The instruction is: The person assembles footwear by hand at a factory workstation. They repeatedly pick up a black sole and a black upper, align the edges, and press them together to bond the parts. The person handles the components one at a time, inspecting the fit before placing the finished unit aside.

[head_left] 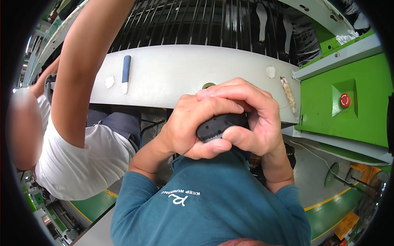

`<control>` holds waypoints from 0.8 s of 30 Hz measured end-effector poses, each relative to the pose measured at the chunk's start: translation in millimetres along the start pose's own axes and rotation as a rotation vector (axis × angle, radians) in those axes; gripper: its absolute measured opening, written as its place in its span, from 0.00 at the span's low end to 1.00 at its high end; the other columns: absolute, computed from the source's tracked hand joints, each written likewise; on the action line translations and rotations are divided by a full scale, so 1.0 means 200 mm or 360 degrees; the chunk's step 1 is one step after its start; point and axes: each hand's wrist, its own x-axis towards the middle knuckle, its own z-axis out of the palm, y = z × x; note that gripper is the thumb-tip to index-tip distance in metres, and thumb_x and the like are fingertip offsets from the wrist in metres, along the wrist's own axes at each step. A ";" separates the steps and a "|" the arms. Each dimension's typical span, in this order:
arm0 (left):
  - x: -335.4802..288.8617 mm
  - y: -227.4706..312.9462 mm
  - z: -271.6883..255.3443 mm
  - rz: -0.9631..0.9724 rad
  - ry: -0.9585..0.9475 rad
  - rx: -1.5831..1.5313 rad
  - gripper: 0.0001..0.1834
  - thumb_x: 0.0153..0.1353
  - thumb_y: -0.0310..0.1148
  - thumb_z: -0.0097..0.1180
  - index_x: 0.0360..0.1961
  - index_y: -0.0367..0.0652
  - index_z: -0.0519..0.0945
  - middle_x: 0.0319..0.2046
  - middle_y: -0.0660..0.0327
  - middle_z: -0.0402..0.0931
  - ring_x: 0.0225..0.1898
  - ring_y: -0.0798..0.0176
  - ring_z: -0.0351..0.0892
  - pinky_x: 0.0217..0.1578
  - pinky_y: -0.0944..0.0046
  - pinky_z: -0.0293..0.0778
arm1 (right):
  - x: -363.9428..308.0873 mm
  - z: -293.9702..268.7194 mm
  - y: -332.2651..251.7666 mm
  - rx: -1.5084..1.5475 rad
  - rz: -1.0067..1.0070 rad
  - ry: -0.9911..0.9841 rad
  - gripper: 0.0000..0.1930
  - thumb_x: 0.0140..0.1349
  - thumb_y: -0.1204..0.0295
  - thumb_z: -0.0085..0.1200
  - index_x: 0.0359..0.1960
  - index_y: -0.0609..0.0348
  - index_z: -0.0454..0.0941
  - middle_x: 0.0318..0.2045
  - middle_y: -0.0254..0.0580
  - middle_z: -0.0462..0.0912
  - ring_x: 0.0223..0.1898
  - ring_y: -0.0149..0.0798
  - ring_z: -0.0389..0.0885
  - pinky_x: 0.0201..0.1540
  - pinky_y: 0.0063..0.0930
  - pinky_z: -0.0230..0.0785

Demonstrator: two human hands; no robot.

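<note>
My left hand (180, 127) and my right hand (262, 119) meet in front of my chest, cupped around a small black rounded object (217, 126). Its surface is dark with a few small spots and a greyish lower edge; its kind cannot be made out. Fingers of both hands overlap above it, while the thumbs press at its lower side. Much of the object is hidden by my fingers. Just beyond my knuckles, a bit of an olive-green round thing (208, 85) shows at the near edge of the white worktop (164, 65).
A blue-handled tool with a pale blade (126, 74) lies left on the worktop beside a white scrap (109, 82). A wrapped stick-like thing (288, 94) lies right. Dark bars (184, 24) run behind. A green machine panel carries a red button (344, 100). A co-worker's arm (88, 53) reaches across at left.
</note>
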 end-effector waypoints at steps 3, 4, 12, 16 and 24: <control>0.00 0.01 -0.03 -0.0095 0.0006 -0.0066 0.31 0.69 0.53 0.70 0.56 0.34 0.83 0.47 0.46 0.89 0.45 0.43 0.93 0.48 0.51 0.87 | 0.01 0.04 0.03 0.0154 0.0124 0.0083 0.31 0.62 0.58 0.81 0.59 0.67 0.85 0.52 0.48 0.90 0.53 0.41 0.90 0.58 0.34 0.81; 0.00 0.01 -0.04 -0.0109 0.0026 -0.0096 0.32 0.70 0.54 0.69 0.57 0.34 0.82 0.48 0.46 0.89 0.46 0.43 0.93 0.50 0.51 0.87 | 0.01 0.05 0.04 0.0182 0.0138 0.0101 0.31 0.63 0.57 0.81 0.59 0.67 0.85 0.52 0.48 0.90 0.53 0.40 0.90 0.59 0.34 0.81; -0.04 -0.01 -0.03 -0.0103 0.0111 -0.0133 0.39 0.74 0.63 0.58 0.57 0.30 0.81 0.48 0.43 0.89 0.48 0.46 0.92 0.53 0.51 0.86 | 0.03 0.07 -0.02 0.0109 0.0236 0.0108 0.30 0.65 0.58 0.80 0.60 0.65 0.84 0.53 0.46 0.90 0.54 0.38 0.89 0.61 0.34 0.81; -0.04 -0.03 -0.06 -0.0013 0.0122 -0.0095 0.30 0.74 0.51 0.65 0.59 0.32 0.81 0.49 0.47 0.90 0.46 0.45 0.94 0.50 0.54 0.87 | 0.05 0.08 0.00 0.0118 0.0287 0.0122 0.30 0.66 0.58 0.79 0.61 0.65 0.82 0.55 0.45 0.90 0.57 0.38 0.88 0.63 0.34 0.79; -0.06 -0.10 -0.09 -0.0298 0.0405 -0.0316 0.25 0.67 0.39 0.75 0.58 0.34 0.84 0.52 0.50 0.91 0.53 0.53 0.92 0.58 0.56 0.85 | -0.05 0.09 0.11 -0.0237 0.0234 0.0406 0.33 0.65 0.60 0.80 0.64 0.62 0.76 0.62 0.48 0.86 0.64 0.43 0.85 0.72 0.41 0.74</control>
